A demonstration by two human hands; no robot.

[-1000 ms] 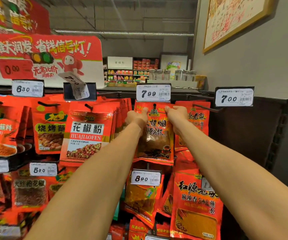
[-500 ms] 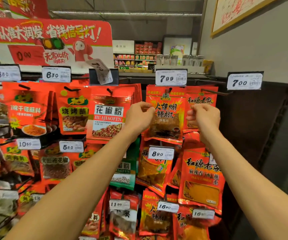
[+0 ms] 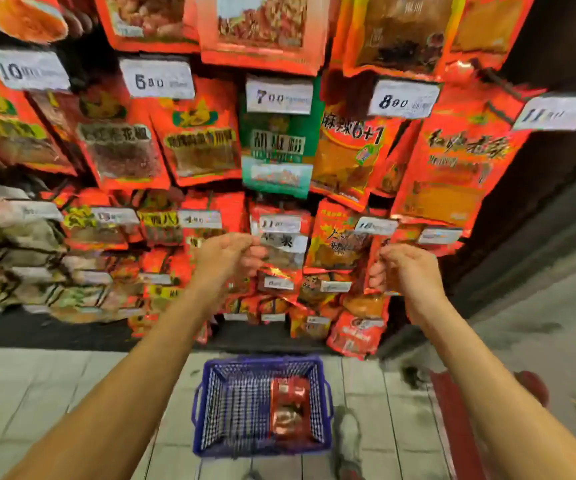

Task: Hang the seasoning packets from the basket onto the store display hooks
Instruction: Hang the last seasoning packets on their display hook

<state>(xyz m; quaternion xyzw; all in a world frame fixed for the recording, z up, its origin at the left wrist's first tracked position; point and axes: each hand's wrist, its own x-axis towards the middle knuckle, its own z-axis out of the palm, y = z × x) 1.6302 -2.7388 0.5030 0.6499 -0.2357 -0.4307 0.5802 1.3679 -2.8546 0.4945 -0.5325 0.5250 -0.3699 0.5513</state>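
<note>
A blue wire basket stands on the tiled floor below me, with red seasoning packets lying in its right half. Above it the display wall carries rows of hanging red packets and one green packet on hooks behind white price tags. My left hand and my right hand hover in front of the lower rows with fingers loosely curled. Neither appears to hold a packet, though the view is blurred.
My shoe is on the floor just right of the basket. A red object lies on the floor further right. A dark end panel closes the display on the right. Grey packets hang at the left.
My view has dropped from the top row to the lower rows and the floor. Both hands let go of the hung packet and came down, empty. The basket has come into sight.
</note>
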